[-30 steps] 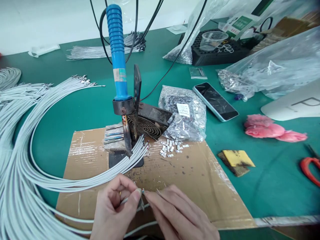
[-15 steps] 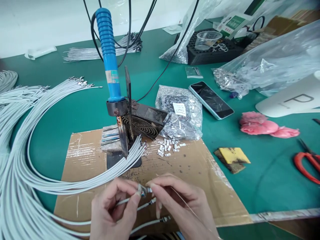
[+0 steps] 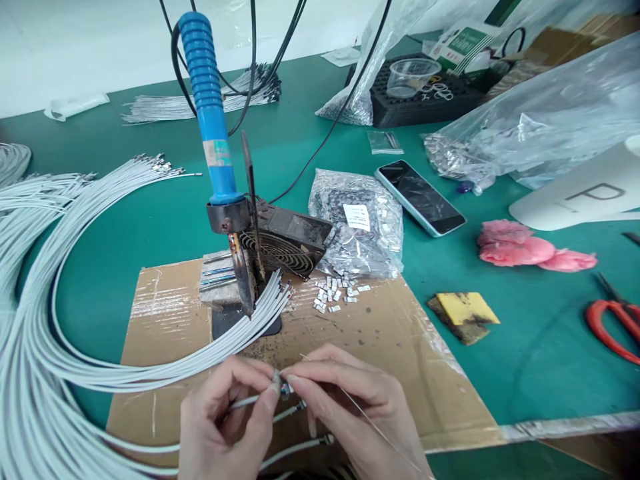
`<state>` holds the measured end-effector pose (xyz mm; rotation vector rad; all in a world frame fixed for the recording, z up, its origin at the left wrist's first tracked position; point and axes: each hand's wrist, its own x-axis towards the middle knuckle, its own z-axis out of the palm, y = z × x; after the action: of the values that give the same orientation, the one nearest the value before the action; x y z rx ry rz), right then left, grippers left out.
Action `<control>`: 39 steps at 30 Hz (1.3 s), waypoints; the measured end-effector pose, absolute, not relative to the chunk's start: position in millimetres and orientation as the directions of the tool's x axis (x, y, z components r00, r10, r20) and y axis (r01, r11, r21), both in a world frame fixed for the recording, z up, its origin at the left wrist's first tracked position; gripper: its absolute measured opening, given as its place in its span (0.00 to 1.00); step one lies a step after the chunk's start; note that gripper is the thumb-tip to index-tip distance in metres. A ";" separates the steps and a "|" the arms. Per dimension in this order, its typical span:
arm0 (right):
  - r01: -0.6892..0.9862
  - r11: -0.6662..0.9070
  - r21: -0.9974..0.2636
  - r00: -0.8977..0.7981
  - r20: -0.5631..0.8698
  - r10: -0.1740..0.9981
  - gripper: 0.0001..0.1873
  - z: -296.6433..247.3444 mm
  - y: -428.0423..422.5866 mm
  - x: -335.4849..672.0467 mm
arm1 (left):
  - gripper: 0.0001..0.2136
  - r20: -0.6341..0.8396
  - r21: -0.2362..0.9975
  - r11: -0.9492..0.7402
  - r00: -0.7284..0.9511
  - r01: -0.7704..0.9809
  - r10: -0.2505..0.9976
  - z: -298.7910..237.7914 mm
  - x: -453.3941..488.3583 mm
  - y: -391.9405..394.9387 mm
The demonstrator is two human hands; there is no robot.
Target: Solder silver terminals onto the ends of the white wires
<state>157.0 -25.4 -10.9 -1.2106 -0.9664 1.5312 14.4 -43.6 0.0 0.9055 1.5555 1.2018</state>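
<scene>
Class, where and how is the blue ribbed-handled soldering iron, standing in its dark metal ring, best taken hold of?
Probably by the ribbed blue handle, from the near side: it rises above the dark metal ring, nothing crosses its front, and the metal shaft below points down toward white cables.

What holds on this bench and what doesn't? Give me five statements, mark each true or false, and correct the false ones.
1. The left hand holds a white cable. True.
2. The right hand holds the scissors. False: a thin wire runs through it; the scissors lie on the table.
3. The iron has a red handle. False: it is blue.
4. Loose clips lie on the cardboard. True.
5. The yellow sponge lies left of the cardboard. False: it lies to the right.
</scene>
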 end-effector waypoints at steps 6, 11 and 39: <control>-0.150 -0.226 -0.962 -0.127 -0.208 0.970 0.09 -14.3 -25.1 161.5 | 0.06 -0.223 0.971 0.238 -0.294 0.012 0.929 1.2 16.1 -42.1; -0.099 -0.186 -0.977 -0.141 -0.172 0.975 0.11 -18.8 -27.0 164.7 | 0.05 -0.268 0.960 0.280 -0.284 0.003 0.921 -0.5 14.6 -41.3; 0.507 -0.044 -0.861 0.165 0.046 0.985 0.06 -20.5 -33.5 149.9 | 0.05 -0.301 0.946 0.325 -0.369 0.003 0.879 -4.8 7.7 -21.3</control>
<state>149.9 -33.5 -20.5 -1.6635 -1.4464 0.7752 7.7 -21.3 -4.8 0.8072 1.6616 1.1839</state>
